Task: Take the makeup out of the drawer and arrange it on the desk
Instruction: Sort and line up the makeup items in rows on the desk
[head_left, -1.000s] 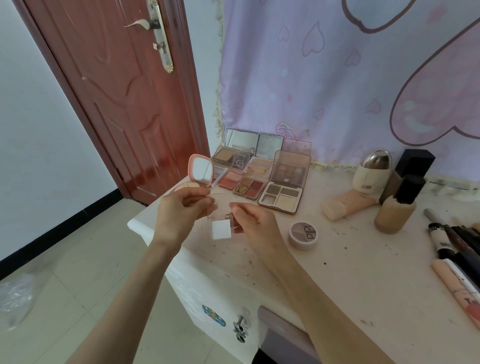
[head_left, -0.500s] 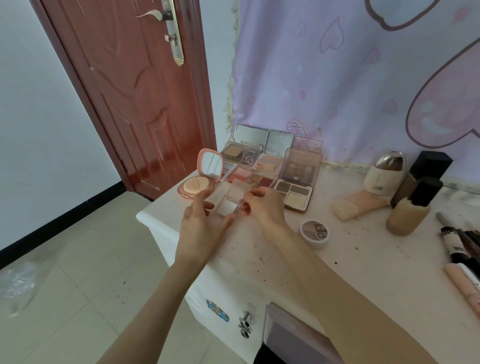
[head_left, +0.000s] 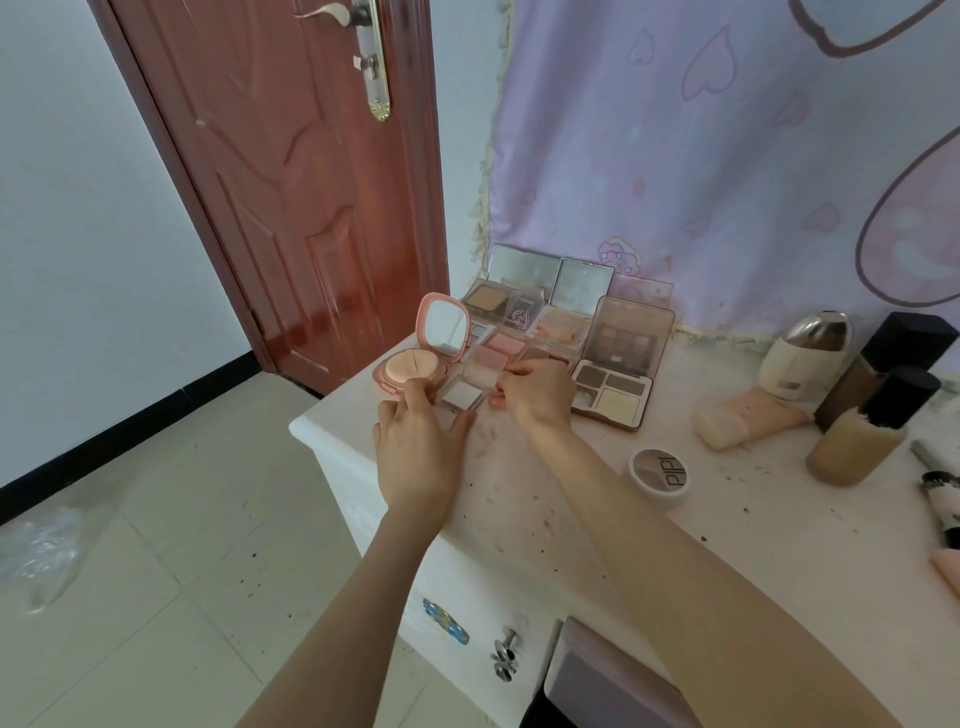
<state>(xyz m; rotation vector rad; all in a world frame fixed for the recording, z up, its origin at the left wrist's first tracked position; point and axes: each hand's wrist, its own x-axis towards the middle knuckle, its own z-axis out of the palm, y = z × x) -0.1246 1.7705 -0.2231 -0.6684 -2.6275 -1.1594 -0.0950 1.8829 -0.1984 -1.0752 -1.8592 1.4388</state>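
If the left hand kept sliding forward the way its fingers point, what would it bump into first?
Probably the pink compact, open with its mirror up, just beyond the left hand, whose fingertips pinch the small clear case. Depth is hard to judge, so they may already be touching.

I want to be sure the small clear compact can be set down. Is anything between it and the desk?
Nothing visible is in the way. The small clear compact is low over the desk, held by the left hand and right hand, in the gap between the pink round compact and the brown palette.
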